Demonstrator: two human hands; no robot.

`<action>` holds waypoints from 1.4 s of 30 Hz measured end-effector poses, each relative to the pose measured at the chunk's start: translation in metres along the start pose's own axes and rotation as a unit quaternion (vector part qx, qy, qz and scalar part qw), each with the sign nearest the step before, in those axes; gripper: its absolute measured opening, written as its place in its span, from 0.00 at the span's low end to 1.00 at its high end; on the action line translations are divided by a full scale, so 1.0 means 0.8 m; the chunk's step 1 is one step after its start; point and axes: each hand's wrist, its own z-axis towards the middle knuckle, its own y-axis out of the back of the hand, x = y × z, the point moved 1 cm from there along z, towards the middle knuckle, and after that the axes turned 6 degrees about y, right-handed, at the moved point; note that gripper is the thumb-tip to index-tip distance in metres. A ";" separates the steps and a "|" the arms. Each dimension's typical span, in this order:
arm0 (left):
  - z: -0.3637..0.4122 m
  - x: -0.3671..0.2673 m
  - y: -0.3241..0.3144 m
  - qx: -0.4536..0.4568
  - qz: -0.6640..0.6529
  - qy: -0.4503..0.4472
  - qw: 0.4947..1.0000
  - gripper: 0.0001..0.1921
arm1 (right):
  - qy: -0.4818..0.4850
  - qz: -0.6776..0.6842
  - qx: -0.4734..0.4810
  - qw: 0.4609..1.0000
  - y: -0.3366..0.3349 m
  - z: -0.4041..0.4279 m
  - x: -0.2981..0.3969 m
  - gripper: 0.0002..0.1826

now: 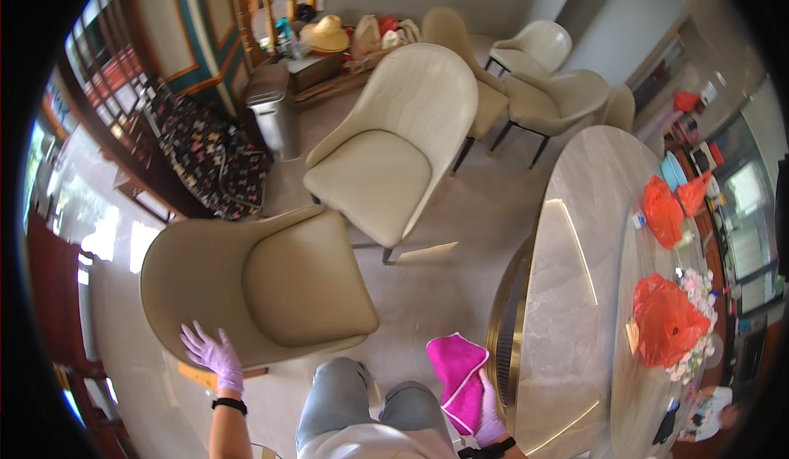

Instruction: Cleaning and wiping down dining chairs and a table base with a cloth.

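Note:
My left hand (212, 355), in a thin purple glove, rests with fingers spread on the backrest edge of a beige upholstered chair (302, 274). Gloved the same way, my right hand (490, 406) grips a folded magenta cloth (459, 376) with pale edging, low between my legs and the marble-look table. Another beige chair, cream in tone (376, 169), stands just beyond the first, with its seat turned towards me.
To the right is the large oval table (567, 262) with red plastic bags (669, 323) and flowers. Several chairs (555, 101) stand farther back. A metal bin (274, 126) and a patterned cloth cover (209, 151) stand at the left. A person (709, 413) is at the far right.

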 end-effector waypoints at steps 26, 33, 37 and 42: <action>-0.441 -0.318 -0.026 0.531 -0.338 -0.285 0.723 0.18 | -0.067 0.039 -0.096 0.992 0.129 0.227 -0.054 0.29; -0.529 -0.332 -0.037 0.684 -0.271 -0.566 0.371 0.33 | 0.035 -0.047 -0.157 0.986 0.200 0.231 -0.026 0.31; -0.527 -0.402 -0.069 0.780 -0.259 -0.497 0.278 0.29 | 0.189 -0.258 -0.179 0.930 0.224 0.261 -0.018 0.33; -0.537 -0.466 -0.142 0.677 -0.367 -0.496 0.402 0.34 | 0.388 -0.645 -0.123 0.647 0.230 0.330 0.029 0.37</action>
